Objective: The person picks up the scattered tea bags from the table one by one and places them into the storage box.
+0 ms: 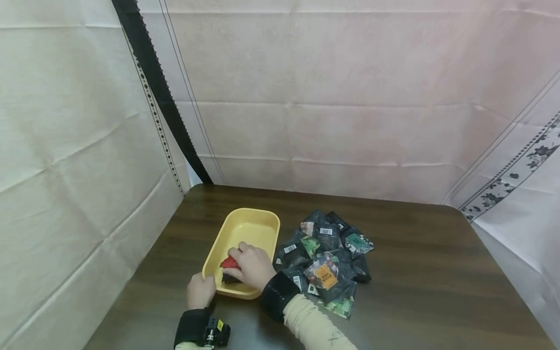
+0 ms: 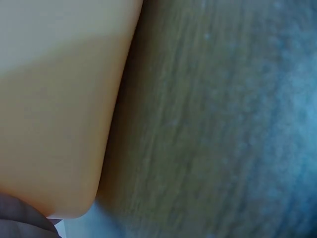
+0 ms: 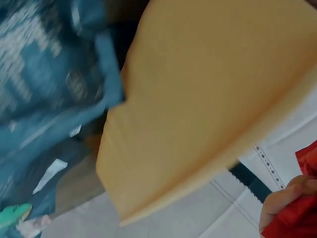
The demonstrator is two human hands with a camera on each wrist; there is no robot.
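A yellow plastic tray (image 1: 255,226) lies on the table, its outer wall (image 2: 54,134) filling the left of the left wrist view. My left hand (image 1: 201,290) grips the tray at its near left corner, curled fingers (image 2: 22,220) against the wall. Over the near part of the tray, my right hand (image 1: 253,266) pinches a small red packet (image 1: 229,263). In the right wrist view this red packet (image 3: 296,218) shows crumpled under the fingertips. Something dark (image 1: 229,278) shows just below it, partly covered by the hand.
To the right of the tray lies a loose heap of dark, shiny packets (image 1: 328,238), several with white labels, one with an orange label (image 1: 325,276). The brown wooden table (image 1: 428,272) extends to the right. Pale cloth sheets (image 1: 341,131) hang behind and at the sides.
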